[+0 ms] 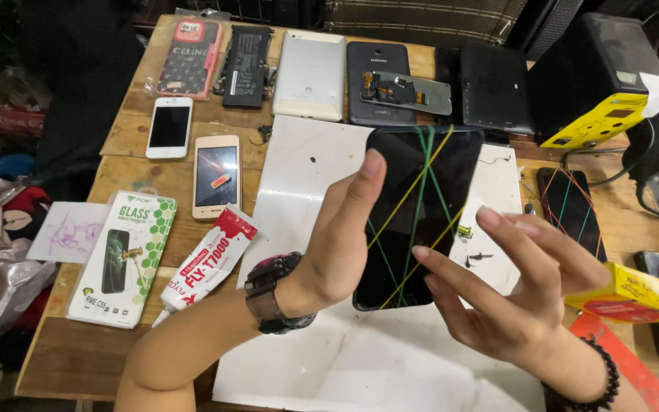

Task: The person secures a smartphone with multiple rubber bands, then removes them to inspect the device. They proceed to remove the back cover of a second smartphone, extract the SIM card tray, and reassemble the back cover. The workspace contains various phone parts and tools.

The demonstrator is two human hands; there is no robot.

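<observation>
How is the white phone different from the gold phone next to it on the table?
The white phone has a white frame; the gold phone has a pale gold one. The white phone's screen is plain dark; the gold phone's screen carries a small orange sticker. The white phone lies farther from the hands. Both lie flat, screen up.

phone (413,229): glossy black glass, rubber bands across
table (127,130): rough bare wood
mat (322,168): matt white sheet
watch (268,294): dull metal links

On the worktop (127,133) lie two small pale phones (169,127) (216,175), three tablets (310,75) (379,72) (495,89), two rubber-banded black phones (419,214) (571,210), one glue tube (207,263), one screen-protector pack (122,258), one battery (246,65) and one phone case (190,57).
</observation>
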